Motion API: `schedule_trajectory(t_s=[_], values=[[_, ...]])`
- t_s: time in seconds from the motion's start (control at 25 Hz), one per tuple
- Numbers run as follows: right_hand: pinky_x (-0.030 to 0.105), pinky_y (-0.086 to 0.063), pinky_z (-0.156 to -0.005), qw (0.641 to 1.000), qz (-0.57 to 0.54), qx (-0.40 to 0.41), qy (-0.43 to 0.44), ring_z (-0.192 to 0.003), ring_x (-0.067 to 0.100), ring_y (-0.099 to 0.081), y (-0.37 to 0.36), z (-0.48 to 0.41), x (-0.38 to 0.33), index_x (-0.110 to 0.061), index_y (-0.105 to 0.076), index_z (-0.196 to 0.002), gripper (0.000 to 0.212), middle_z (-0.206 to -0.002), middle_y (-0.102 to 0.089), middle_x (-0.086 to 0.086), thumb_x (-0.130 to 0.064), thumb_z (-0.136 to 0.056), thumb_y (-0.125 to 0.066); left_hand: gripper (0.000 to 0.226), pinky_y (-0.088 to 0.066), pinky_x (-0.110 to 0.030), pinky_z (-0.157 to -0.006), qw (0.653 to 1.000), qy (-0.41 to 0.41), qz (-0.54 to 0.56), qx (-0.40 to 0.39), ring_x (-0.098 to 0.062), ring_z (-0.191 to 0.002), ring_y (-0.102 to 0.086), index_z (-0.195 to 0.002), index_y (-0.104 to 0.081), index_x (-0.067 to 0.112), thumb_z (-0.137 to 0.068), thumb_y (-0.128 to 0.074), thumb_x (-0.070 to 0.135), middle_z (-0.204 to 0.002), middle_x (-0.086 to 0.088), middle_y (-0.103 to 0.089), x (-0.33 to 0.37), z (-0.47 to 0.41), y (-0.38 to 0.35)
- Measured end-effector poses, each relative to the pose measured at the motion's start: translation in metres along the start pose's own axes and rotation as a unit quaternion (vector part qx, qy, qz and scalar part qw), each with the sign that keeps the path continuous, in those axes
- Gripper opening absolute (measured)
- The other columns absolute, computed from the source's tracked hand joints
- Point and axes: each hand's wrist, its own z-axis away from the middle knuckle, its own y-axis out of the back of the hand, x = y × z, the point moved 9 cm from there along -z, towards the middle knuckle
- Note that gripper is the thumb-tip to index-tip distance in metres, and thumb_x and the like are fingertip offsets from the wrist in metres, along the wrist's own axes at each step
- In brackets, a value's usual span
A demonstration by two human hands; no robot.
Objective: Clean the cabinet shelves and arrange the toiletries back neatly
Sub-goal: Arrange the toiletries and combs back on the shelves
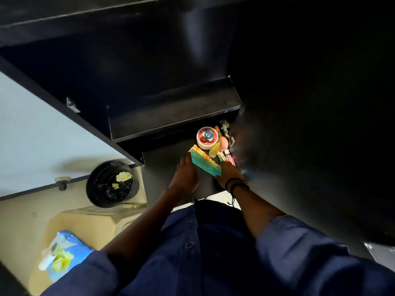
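Head view, looking down into a black cabinet: the toiletries are bunched at the right end of the lower shelf [162,155], under the bare upper shelf [171,107]. A round jar [207,136] with a pink-and-white lid sits toward the back. In front of it lie a pink sponge [223,143], a yellow sponge [214,151] and a few small tubes [226,155]. A teal comb [205,164] lies slanted near the front edge, over a yellow comb [197,151]. The left hand [186,176] lies flat on the shelf, fingers straight, tips at the comb's left end. The right hand [229,174] (dark bracelets [235,185] on the wrist) covers the comb's right end; whether it grips the comb cannot be told. A black bin [112,183] stands on the floor to the left.
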Motion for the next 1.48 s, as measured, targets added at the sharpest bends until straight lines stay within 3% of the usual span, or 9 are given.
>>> schedule_trajectory(t_s=[0.16, 0.36, 0.52, 0.68, 0.92, 1.12, 1.24, 1.36, 1.48], values=[[0.04, -0.046, -0.099, 0.999, 0.022, -0.01, 0.041, -0.122, 0.031, -0.05, -0.006, -0.023, -0.003, -0.02, -0.045, -0.134, 0.062, -0.131, -0.051, 0.013, -0.026, -0.078, -0.071, 0.06, -0.037, -0.039, -0.103, 0.999, 0.031, -0.007, -0.014, -0.033, -0.126, -0.039, -0.145, -0.024, 0.003, -0.091, -0.05, 0.004, -0.135, -0.019, -0.038, -0.016, -0.015, -0.018], [0.038, -0.039, -0.105, 0.997, 0.04, 0.001, 0.068, -0.126, 0.031, -0.046, -0.001, -0.032, -0.008, -0.017, -0.045, -0.136, 0.058, -0.134, -0.051, 0.011, -0.023, -0.083, -0.067, 0.059, -0.037, -0.042, -0.103, 0.996, 0.083, -0.011, -0.027, -0.037, -0.124, -0.041, -0.144, -0.022, 0.002, -0.093, -0.049, 0.01, -0.135, -0.02, -0.038, -0.028, -0.019, -0.027], [0.038, -0.042, -0.099, 0.999, -0.031, -0.038, 0.008, -0.121, 0.034, -0.051, -0.014, -0.034, 0.0, -0.018, -0.041, -0.138, 0.049, -0.132, -0.054, 0.013, -0.023, -0.092, -0.056, 0.061, -0.036, -0.042, -0.104, 0.995, 0.093, -0.013, -0.036, -0.039, -0.126, -0.04, -0.144, -0.022, -0.001, -0.092, -0.05, 0.011, -0.139, -0.022, -0.036, -0.035, -0.015, -0.03], [0.04, -0.045, -0.093, 0.998, -0.058, -0.038, -0.007, -0.117, 0.035, -0.054, -0.014, -0.028, -0.001, -0.015, -0.048, -0.13, 0.045, -0.127, -0.057, 0.013, -0.019, -0.087, -0.062, 0.066, -0.03, -0.04, -0.108, 0.995, 0.082, -0.021, -0.045, -0.038, -0.132, -0.035, -0.147, -0.015, -0.001, -0.093, -0.05, 0.012, -0.145, -0.023, -0.031, -0.038, -0.003, -0.029], [0.042, -0.05, -0.085, 0.999, 0.046, -0.026, 0.012, -0.11, 0.036, -0.057, -0.016, -0.02, -0.019, -0.007, -0.057, -0.114, 0.036, -0.117, -0.06, 0.016, -0.018, -0.082, -0.069, 0.062, -0.032, -0.04, -0.107, 0.995, 0.055, -0.056, -0.067, -0.037, -0.129, -0.039, -0.146, -0.02, -0.001, -0.093, -0.049, 0.013, -0.142, -0.023, -0.037, -0.045, 0.009, -0.028], [0.03, -0.047, -0.079, 0.988, -0.151, -0.025, 0.028, -0.099, 0.029, -0.062, 0.0, -0.014, -0.043, -0.008, -0.067, -0.106, 0.031, -0.107, -0.069, 0.013, -0.023, -0.08, -0.072, 0.055, -0.04, -0.041, -0.102, 0.997, 0.063, -0.013, -0.036, -0.035, -0.126, -0.045, -0.142, -0.032, 0.0, -0.094, -0.051, 0.018, -0.138, -0.02, -0.044, -0.052, 0.018, -0.01], [0.021, -0.047, -0.069, 0.956, -0.278, -0.086, 0.039, -0.087, 0.019, -0.062, 0.007, 0.002, -0.067, -0.006, -0.067, -0.105, 0.036, -0.103, -0.07, 0.008, -0.026, -0.078, -0.077, 0.04, -0.049, -0.042, -0.092, 0.988, 0.115, 0.105, 0.006, -0.032, -0.115, -0.057, -0.128, -0.045, 0.0, -0.096, -0.05, 0.025, -0.129, -0.015, -0.055, -0.061, 0.027, 0.001], [0.022, -0.049, -0.072, 0.926, -0.346, -0.147, 0.045, -0.092, 0.019, -0.066, 0.006, 0.026, -0.085, -0.011, -0.065, -0.1, 0.036, -0.109, -0.07, 0.004, -0.032, -0.075, -0.079, 0.026, -0.057, -0.033, -0.07, 0.92, 0.158, 0.355, 0.044, -0.025, -0.098, -0.065, -0.11, -0.054, 0.002, -0.097, -0.05, 0.025, -0.119, -0.012, -0.062, -0.062, 0.041, 0.01], [0.027, -0.051, -0.08, 0.9, -0.4, -0.166, 0.051, -0.095, 0.022, -0.067, 0.008, 0.039, -0.093, -0.009, -0.063, -0.102, 0.037, -0.108, -0.071, 0.002, -0.027, -0.075, -0.08, 0.016, -0.06, -0.037, -0.072, 0.86, 0.152, 0.483, 0.06, -0.027, -0.097, -0.068, -0.105, -0.055, 0.002, -0.096, -0.051, 0.015, -0.109, -0.01, -0.066, -0.058, 0.054, 0.021]])
